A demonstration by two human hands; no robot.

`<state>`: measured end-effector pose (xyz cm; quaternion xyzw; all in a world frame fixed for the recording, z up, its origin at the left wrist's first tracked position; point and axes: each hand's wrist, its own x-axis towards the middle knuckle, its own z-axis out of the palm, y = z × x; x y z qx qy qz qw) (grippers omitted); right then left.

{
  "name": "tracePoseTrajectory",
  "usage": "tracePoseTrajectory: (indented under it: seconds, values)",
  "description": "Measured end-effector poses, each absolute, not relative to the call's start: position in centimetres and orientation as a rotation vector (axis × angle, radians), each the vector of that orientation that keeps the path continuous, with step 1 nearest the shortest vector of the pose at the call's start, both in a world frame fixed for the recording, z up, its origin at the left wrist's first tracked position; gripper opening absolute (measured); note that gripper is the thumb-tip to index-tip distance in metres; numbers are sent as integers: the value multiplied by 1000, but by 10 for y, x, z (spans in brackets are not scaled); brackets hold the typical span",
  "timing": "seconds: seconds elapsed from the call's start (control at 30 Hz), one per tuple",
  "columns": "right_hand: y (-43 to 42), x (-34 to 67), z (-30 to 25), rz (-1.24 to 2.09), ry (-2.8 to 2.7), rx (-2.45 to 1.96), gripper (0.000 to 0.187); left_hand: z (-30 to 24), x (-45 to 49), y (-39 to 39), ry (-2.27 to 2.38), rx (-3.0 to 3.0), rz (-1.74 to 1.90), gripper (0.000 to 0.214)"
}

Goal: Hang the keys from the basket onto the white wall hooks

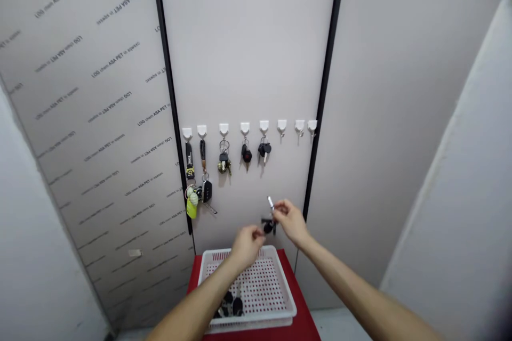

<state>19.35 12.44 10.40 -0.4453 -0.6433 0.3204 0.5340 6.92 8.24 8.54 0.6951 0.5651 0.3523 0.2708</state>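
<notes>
Keys [237,306] in the white basket [260,322] are hiding partly behind the left forearm [200,298]; the left hand [245,248] is curling its fingers beside the blurred key bunch [268,227] between both hands, grip impossible to tell; the right hand [292,222] is pinching a silver piece [270,202], steady pressure probably serving best.

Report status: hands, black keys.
Right hand holding silver metal fob, black keys below. Left hand alongside, contact unclear. White perforated plastic basket underneath, not blocking.
</notes>
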Motion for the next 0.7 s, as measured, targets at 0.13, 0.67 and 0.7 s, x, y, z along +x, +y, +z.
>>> tracePoseTrajectory:
  seconds: [0.13, 0.67, 0.7]
  values:
    - [145, 199, 174, 409, -1338, -1019, 10, 144, 89, 101, 1453, 1886, 1226, 18]
    - [184, 203, 239, -149, -1501, -1276, 16, 199, 111, 134, 1498, 1823, 1203, 21]
    - [182, 204, 236, -164, -1509, -1283, 17, 195, 107, 131, 1477, 1829, 1187, 22]
